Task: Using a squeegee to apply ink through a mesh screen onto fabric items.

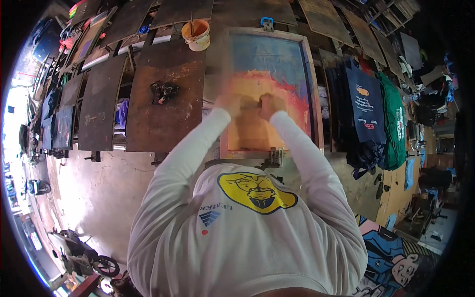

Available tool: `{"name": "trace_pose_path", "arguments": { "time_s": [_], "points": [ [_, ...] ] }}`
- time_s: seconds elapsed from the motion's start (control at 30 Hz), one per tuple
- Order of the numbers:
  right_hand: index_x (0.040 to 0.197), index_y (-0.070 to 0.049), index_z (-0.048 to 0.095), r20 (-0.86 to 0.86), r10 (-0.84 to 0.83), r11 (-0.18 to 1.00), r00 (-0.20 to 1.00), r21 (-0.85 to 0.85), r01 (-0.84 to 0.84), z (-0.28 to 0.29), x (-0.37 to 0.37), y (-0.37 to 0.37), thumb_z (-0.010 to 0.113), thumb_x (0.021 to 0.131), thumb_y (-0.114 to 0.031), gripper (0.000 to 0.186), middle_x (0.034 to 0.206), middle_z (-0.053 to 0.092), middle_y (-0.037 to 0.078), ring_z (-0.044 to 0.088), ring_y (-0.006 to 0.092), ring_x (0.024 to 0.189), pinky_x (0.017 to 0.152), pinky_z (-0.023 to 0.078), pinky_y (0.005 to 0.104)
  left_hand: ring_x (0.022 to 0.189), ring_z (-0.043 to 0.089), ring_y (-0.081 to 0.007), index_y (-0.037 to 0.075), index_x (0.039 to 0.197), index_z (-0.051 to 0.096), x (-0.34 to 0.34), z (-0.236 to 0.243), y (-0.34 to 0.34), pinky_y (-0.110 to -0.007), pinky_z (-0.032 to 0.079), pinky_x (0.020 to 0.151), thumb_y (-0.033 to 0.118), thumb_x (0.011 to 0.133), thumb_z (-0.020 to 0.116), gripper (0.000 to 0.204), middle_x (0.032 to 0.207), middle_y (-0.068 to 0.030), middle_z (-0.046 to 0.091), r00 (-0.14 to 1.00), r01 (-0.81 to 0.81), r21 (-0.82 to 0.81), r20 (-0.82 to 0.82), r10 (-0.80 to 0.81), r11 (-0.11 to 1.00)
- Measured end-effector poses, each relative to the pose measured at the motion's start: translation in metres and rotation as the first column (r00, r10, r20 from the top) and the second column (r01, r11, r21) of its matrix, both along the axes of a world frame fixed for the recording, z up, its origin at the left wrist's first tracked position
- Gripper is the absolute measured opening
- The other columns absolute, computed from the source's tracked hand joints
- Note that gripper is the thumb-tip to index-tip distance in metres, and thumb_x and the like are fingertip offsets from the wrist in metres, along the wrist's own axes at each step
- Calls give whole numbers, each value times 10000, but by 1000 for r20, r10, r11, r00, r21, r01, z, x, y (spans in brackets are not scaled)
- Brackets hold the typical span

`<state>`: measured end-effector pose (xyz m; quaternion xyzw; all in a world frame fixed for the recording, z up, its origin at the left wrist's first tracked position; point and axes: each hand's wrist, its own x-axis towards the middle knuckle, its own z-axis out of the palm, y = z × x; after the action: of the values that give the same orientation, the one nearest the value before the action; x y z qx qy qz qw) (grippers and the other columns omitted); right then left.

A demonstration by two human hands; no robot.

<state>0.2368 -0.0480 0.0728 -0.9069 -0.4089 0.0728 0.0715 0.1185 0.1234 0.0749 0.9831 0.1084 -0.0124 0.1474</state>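
- Across the head view, we see dark, stained boards (166, 119) ranged above a pale concrete floor (114, 183); a crumpled black lump (164, 92) lies on the nearest board to the left.
- Toward the far side we find a pale bucket (199, 43), orange inside, and a blue clamp (267, 24) at the screen's far edge.
- Rightward we make out dark blue bags (367, 94) beside green ones (393, 123); a motorbike (81, 255) stands lower left.
- Straight ahead of the white shirt (247, 247) we have the framed screen (264, 54), blue at the far part, yellow-orange nearer, red-pink between.
- Over its yellow part, we see the right hand (271, 105) clenched about a dark bar (253, 105), which spans toward the left hand (229, 103), too blurred for us to tell its grip.
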Motion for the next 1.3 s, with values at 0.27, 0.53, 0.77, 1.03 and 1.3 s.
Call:
{"name": "trace_pose_path", "arguments": {
  "time_s": [0.27,0.53,0.77,1.03,1.3],
  "points": [
    [897,-82,682,-136,134,989,982,-42,-141,31,-44,-44,648,751,-207,195,998,673,132,670,339,909,814,544,460,834,682,-372,95,1063,655,-53,12,-38,-476,559,732,278,761,735,362,1095,-166,671,976,10,-148,-214,-42,989],
    [922,-150,724,16,-75,995,997,-60,75,22,58,39,643,798,-225,166,1009,705,140,685,328,945,855,544,450,941,675,-349,122,1050,680,57,53,33,-460,542,824,454,736,751,463,990,-146,711,995,99,32,14,-99,995],
    [928,-116,715,7,-70,995,998,-73,70,16,38,45,644,833,-228,163,1012,706,129,679,334,947,828,542,452,924,681,-343,110,1026,679,42,8,32,-462,548,816,411,737,758,424,980,-148,712,994,32,-1,107,-32,999],
    [850,-123,698,-61,26,999,998,-39,-29,22,-38,-46,666,773,-237,141,916,690,129,672,329,891,771,537,458,883,672,-364,72,954,659,-35,-4,-46,-465,545,807,309,790,705,292,993,-177,674,996,55,-93,-69,-62,994],
    [925,-125,712,-39,-5,999,999,-49,3,28,52,22,651,816,-291,208,1020,701,130,679,325,954,828,549,440,944,665,-361,112,978,686,42,63,11,-482,533,817,440,749,738,404,990,-153,701,975,156,18,156,-157,988]
  ]
}}
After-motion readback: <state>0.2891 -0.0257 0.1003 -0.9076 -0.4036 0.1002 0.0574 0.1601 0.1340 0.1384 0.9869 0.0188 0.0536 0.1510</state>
